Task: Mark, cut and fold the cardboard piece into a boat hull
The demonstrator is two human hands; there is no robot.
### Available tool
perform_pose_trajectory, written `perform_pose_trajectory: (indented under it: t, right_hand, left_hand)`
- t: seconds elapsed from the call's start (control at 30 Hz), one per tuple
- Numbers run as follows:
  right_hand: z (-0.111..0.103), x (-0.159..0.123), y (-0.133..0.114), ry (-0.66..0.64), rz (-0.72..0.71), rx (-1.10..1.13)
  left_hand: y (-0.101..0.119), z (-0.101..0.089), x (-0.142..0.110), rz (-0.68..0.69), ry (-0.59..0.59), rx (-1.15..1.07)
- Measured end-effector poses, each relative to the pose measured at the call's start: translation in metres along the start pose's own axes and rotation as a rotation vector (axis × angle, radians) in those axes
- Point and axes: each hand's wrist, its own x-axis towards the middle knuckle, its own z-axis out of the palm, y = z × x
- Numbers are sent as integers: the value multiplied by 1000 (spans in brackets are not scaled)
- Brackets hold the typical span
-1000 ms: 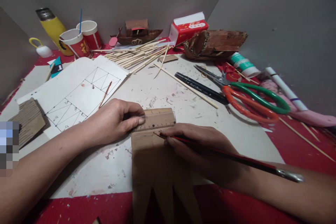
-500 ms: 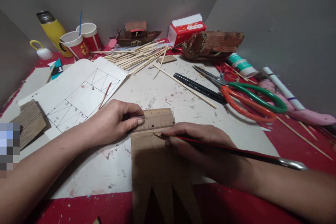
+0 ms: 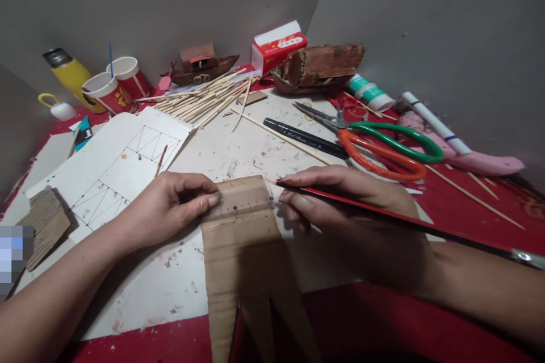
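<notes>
Held a clear ruler [image 3: 244, 197] by its left end with the left hand [image 3: 174, 204], thumb and forefinger pinched close together on it. Had it laid across the far end of a piece of cardboard [image 3: 221, 255], with brown showing through. Gripped a red-and-black pencil [image 3: 395, 217] close to its point with the right hand [image 3: 361, 235], fingers narrow around the shaft. Aimed the point just beside the ruler's far right corner, off the cardboard; could not tell contact with the white sheet [image 3: 170, 289] from a slight gap above it.

Had the cardboard in the near middle of the desk [image 3: 140, 340], partly over the white sheet, with pointed strips cut at its near end. Had a paper drawing [image 3: 114, 153] to the left, a black marker [image 3: 302, 137] and scissors [image 3: 339, 122] beyond the right hand, and a pile of thin sticks [image 3: 204, 93] farther off, near a small model boat [image 3: 200, 72].

Seemed to be at the measuring and marking step, judging by the ruler and pencil together. For another mark, would have needed to press the ruler flat without slipping, check its edge against the cardboard, and bring the point back leftward onto the brown surface.
</notes>
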Motion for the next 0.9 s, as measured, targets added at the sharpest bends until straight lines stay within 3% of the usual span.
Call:
perform_pose_trajectory:
  t: [0.13,0.4,0.9]
  right_hand:
    - [-2,3,-3,45,26,48]
    - [2,13,-6,62,156,418]
    - [2,19,-4,52,178,496]
  left_hand:
    - [6,3,-1,35,11,107]
    - [14,7,-1,99,122,267]
    - [6,-1,2,131,99,317]
